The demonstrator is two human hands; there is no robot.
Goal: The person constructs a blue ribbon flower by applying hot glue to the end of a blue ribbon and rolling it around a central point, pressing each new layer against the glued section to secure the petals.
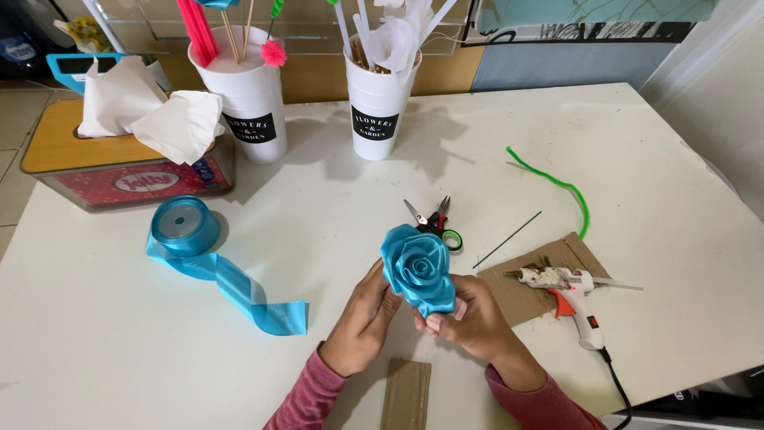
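**Ribbon rose held in both hands**

Both hands grip the rose (419,269) just above the table (652,199). The left hand (362,318) cups it from the side, fingers closed against the petals; the right hand (469,318) pinches its base from below. The bloom looks fully wound, petals layered tight, so the shaping seems done; no stem shows under it, and that appears left to do. Just behind sit the scissors (434,223). Right of the hands, the glue gun (569,295) rests on cardboard (533,295), with a wire (507,240) and a green pipe cleaner (561,187) beyond. To the left trails the ribbon spool (185,227).
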